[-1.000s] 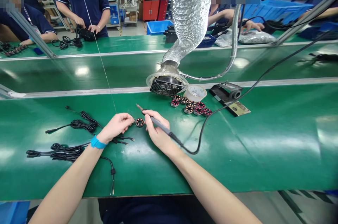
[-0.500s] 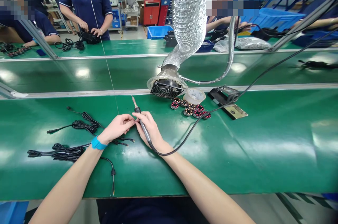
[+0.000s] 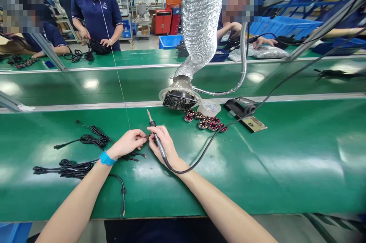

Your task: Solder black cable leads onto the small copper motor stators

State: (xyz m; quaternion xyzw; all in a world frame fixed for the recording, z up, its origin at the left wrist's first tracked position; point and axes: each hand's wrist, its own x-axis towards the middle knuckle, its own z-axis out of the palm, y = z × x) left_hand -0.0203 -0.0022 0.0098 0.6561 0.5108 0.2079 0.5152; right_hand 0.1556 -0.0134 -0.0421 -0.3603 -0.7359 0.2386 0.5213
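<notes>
My right hand (image 3: 167,149) is closed around the handle of a soldering iron (image 3: 159,144), its tip pointing up and away from me. My left hand (image 3: 129,144) pinches a small dark piece (image 3: 148,137), too small to tell its kind, which also meets the fingertips of my right hand. Black cables with bare wire ends (image 3: 138,157) lie under and beside my left hand. More coiled black cables (image 3: 93,140) are on the green bench to the left, and one cable end (image 3: 123,201) reaches toward the front edge. A thin strand of wire (image 3: 121,86) hangs down behind my left hand.
A fume extractor hood (image 3: 179,98) hangs ahead on a silver duct (image 3: 200,18). Several round copper-wound motor stators (image 3: 213,125), a tape roll (image 3: 210,108) and an iron stand (image 3: 243,109) sit at right. The iron's cord (image 3: 206,151) loops over my right forearm. Co-workers occupy the far bench.
The view has tilted up slightly. My hands have drawn slightly apart, and the small dark piece now shows between them. The soldering iron remains in my right hand.
</notes>
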